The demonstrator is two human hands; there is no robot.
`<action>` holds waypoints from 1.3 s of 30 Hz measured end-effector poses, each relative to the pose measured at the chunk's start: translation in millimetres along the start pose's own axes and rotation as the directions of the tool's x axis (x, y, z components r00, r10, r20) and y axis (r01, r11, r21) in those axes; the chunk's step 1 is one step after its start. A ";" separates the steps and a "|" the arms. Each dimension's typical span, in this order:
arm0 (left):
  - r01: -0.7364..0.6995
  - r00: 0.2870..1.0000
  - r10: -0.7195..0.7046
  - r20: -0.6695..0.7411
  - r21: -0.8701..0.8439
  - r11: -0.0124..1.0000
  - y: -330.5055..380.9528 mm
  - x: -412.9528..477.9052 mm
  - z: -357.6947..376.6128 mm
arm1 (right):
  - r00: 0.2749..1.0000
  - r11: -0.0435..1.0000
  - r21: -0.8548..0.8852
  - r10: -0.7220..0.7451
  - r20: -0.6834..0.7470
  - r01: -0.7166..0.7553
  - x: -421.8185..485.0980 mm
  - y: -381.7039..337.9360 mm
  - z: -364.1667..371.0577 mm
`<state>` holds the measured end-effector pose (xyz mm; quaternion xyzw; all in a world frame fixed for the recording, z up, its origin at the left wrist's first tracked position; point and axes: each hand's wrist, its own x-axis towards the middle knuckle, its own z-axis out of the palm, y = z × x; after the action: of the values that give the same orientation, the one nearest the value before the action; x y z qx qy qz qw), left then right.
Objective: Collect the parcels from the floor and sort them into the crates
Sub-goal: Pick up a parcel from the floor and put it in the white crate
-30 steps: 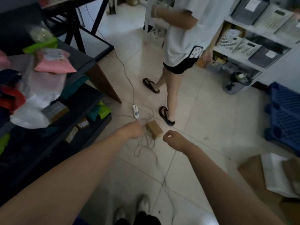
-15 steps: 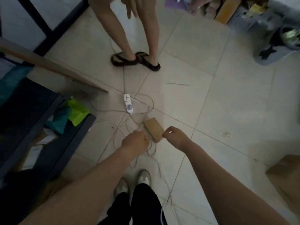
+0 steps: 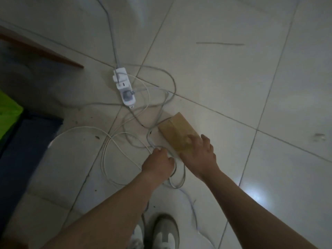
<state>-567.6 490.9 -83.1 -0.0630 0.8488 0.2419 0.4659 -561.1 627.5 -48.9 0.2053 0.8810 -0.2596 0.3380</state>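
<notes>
A small brown cardboard parcel (image 3: 177,131) lies flat on the tiled floor among white cables. My right hand (image 3: 198,155) rests on its near end, fingers spread over the top and curling around the right edge. My left hand (image 3: 159,163) is a loose fist just left of the parcel's near corner, down on the cables, with its fingers hidden beneath it.
A white power strip (image 3: 124,88) lies beyond the parcel, its grey and white cables (image 3: 125,137) looping around both hands. A dark shelf base (image 3: 27,141) with a green bag (image 3: 8,112) stands at the left. My shoes (image 3: 161,232) are at the bottom.
The view has dropped close to the floor and the other person's feet have left it. My right hand has gone from hovering beside the parcel to lying on top of it.
</notes>
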 end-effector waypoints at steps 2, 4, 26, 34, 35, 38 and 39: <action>0.011 1.000 -0.010 0.024 -0.038 0.999 -4.6 19.8 19.2 | 0.999 0.999 -0.033 -0.015 -0.034 0.014 18.5 8.6 20.2; 0.054 0.998 -0.050 0.040 -0.113 0.992 -8.6 32.8 33.9 | 0.996 0.999 -0.023 -0.033 -0.078 0.031 30.0 16.0 32.7; -0.088 0.974 -0.137 -0.179 -0.861 0.501 -22.4 6.4 5.8 | 0.949 0.931 0.354 0.030 -0.313 0.088 18.1 -24.4 24.0; -0.036 0.965 -0.241 -0.104 -0.961 0.274 -45.3 -37.8 -68.5 | 1.000 0.610 0.792 -0.006 0.004 0.000 -19.6 -57.7 3.6; -0.046 0.965 -0.237 -0.114 -0.960 0.276 -49.1 -43.1 -74.2 | 0.999 0.591 0.806 -0.012 0.049 -0.032 -25.9 -63.2 2.6; -0.075 0.958 -0.248 -0.140 -0.964 0.254 -53.0 -60.8 -93.0 | 0.997 0.635 0.772 -0.021 0.071 -0.041 -38.7 -78.1 -1.2; -0.088 0.959 -0.241 -0.147 -0.967 0.239 -54.1 -66.5 -98.2 | 0.999 0.672 0.740 -0.028 0.032 -0.004 -42.3 -83.2 -3.5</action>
<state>-587.2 389.5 -3.5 -0.4093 0.5689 0.6781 0.2214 -578.4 556.7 9.5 0.3134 0.6949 -0.6003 0.2420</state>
